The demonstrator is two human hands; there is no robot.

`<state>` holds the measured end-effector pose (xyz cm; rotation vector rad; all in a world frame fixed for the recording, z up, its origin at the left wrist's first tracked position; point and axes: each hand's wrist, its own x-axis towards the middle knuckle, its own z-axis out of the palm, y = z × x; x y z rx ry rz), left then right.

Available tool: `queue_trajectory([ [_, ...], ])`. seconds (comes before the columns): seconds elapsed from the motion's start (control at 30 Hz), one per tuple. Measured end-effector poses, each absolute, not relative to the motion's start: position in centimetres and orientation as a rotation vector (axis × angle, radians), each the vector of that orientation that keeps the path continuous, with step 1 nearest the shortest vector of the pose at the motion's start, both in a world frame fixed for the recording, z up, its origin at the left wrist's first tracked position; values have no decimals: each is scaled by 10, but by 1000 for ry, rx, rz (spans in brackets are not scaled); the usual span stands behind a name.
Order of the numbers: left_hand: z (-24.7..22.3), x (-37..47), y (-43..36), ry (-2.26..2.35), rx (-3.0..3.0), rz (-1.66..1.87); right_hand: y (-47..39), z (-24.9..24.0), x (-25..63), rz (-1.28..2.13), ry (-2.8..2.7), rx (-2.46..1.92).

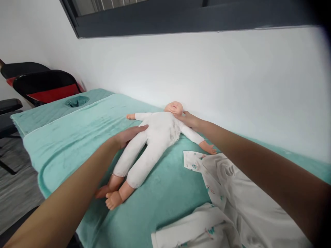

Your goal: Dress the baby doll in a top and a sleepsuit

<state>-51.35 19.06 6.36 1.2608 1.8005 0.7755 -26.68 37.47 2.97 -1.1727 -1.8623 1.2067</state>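
Observation:
A baby doll (157, 129) with a white cloth body lies on its back on a teal plush cover (170, 193), its head toward the wall and its bare feet toward me. My left hand (130, 134) grips the doll's hip at one side; some of its fingers are hidden behind the body. At the neck and shoulder, my right hand (190, 120) holds the doll just below the head, its fingers partly out of sight. Under my right forearm lies a white baby garment (227, 186) with small printed figures, spread out and creased beside the doll's hand.
The teal-covered bed runs along a white wall (245, 86) below a dark window frame (155, 22). A face hole (77, 101) shows at its far left end. Black folding chairs (46, 82) with red parts stand beyond that end, above a grey floor (19, 189).

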Motion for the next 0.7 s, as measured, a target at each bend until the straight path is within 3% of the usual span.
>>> queue_trajectory([
  [0.2, 81, -480, 148, 2331, 1974, 806, 343, 22, -134, 926, -2139, -1480],
  [0.3, 78, -433, 106, 1936, 2486, 648, 315, 26, -75, 793, -2256, -1598],
  [0.47, 61, -350, 41, 1346, 2436, 411, 267, 46, -18, 464, -2742, -1647],
  [0.7, 95, -273, 2, 1281, 2543, 443, 172, 102, -6, 280, -2798, -1359],
])
